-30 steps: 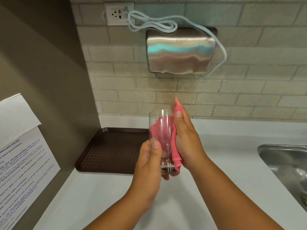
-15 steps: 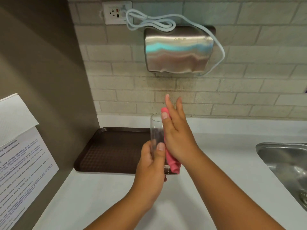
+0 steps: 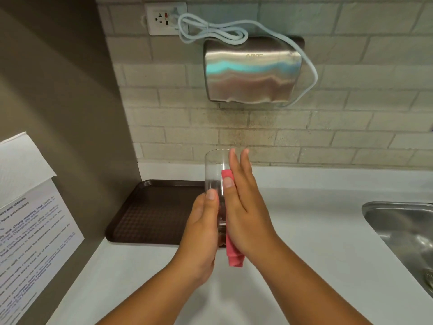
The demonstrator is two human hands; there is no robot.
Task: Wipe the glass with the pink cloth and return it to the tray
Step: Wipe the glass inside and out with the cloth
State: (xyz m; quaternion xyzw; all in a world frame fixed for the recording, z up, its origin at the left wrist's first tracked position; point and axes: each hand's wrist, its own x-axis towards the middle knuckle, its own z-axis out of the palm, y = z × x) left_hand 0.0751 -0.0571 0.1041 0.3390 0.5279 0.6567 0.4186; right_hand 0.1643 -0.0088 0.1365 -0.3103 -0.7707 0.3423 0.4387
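Note:
A tall clear glass (image 3: pixel 214 170) stands upright in the air above the counter, gripped low on its left side by my left hand (image 3: pixel 202 227). My right hand (image 3: pixel 246 207) lies flat against the glass's right side, fingers straight, pressing the pink cloth (image 3: pixel 234 255) onto it. Only the cloth's top corner and hanging bottom end show; the rest is hidden under my palm. The dark brown tray (image 3: pixel 150 212) lies on the counter behind and left of my hands, with nothing on its visible part.
A white counter (image 3: pixel 328 231) runs under my hands. A steel sink (image 3: pixel 405 231) is at the right edge. A metal hand dryer (image 3: pixel 251 71) with a looped cord hangs on the tiled wall. A brown side wall with papers (image 3: pixel 30 231) closes the left.
My right hand turned from wrapping around behind the glass to lying flat on its right side, and slid upward. The cloth now hangs below my palm. The glass stayed in my left hand.

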